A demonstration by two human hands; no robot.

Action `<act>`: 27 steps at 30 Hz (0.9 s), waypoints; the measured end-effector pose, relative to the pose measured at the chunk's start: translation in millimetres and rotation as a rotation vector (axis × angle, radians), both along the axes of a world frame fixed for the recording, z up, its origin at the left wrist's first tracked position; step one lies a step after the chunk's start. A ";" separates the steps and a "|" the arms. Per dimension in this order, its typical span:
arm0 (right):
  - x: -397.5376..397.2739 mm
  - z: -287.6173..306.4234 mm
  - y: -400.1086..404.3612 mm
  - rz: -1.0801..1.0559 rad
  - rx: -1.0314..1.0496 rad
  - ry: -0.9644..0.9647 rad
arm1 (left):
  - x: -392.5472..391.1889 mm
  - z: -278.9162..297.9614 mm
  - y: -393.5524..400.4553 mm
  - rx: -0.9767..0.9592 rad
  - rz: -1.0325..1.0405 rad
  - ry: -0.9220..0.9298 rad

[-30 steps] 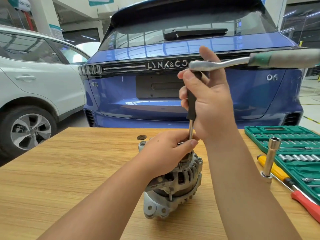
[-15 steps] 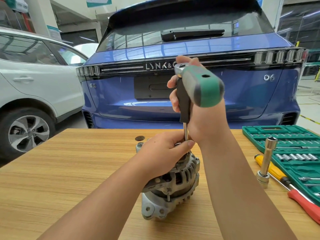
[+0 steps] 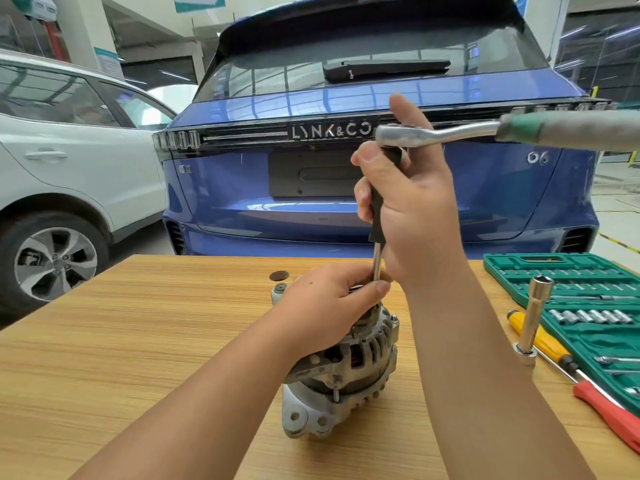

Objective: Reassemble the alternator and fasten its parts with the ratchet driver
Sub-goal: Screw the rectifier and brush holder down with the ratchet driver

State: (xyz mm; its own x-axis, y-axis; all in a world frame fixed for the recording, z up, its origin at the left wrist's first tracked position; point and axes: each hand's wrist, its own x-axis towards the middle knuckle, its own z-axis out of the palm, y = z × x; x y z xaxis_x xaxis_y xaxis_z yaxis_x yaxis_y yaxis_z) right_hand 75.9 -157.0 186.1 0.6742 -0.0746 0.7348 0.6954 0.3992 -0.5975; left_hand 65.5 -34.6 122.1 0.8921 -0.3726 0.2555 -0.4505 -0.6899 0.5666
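A grey metal alternator (image 3: pixel 349 372) stands upright on the wooden table (image 3: pixel 138 341). My left hand (image 3: pixel 329 306) grips its top and pinches the lower end of a vertical driver shaft (image 3: pixel 377 261). Higher up, my right hand (image 3: pixel 412 209) curls round the shaft's black grip. A ratchet (image 3: pixel 485 131) sits on top of the shaft, its green and grey handle pointing right, level with the table. The top of the alternator is hidden under my left hand.
A green socket case (image 3: pixel 588 306) lies open at the right. Beside it stand a tall socket on an extension (image 3: pixel 533 317), a yellow screwdriver (image 3: pixel 540 341) and a red-handled tool (image 3: pixel 609 414). A small dark disc (image 3: pixel 279 275) lies behind the alternator. A blue car (image 3: pixel 346 168) is parked beyond the table.
The ratchet handle pointed right, swung toward me, and now points right again. Both hands stay on the shaft and alternator.
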 end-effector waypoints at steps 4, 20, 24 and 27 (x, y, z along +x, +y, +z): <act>0.2 -4.1 9.6 -0.028 -0.049 -0.114 | -2.6 1.2 1.0 -0.017 -0.007 -0.010; -7.8 1.7 7.6 0.061 -0.020 0.080 | -1.0 -0.7 2.1 -0.009 -0.011 -0.017; -5.5 2.2 2.6 -0.160 0.042 0.101 | -2.9 0.2 1.0 0.006 -0.032 -0.019; -3.3 4.8 -7.2 -0.015 0.002 0.176 | -1.2 0.7 0.8 -0.005 -0.022 0.004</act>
State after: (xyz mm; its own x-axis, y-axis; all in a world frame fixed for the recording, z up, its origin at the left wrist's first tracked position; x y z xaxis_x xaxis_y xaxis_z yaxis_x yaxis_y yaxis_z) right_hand 72.5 -164.1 190.9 0.7913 -0.0869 0.6052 0.5859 0.3910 -0.7099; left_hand 64.2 -33.8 122.8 0.8850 -0.3906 0.2535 -0.4628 -0.6774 0.5718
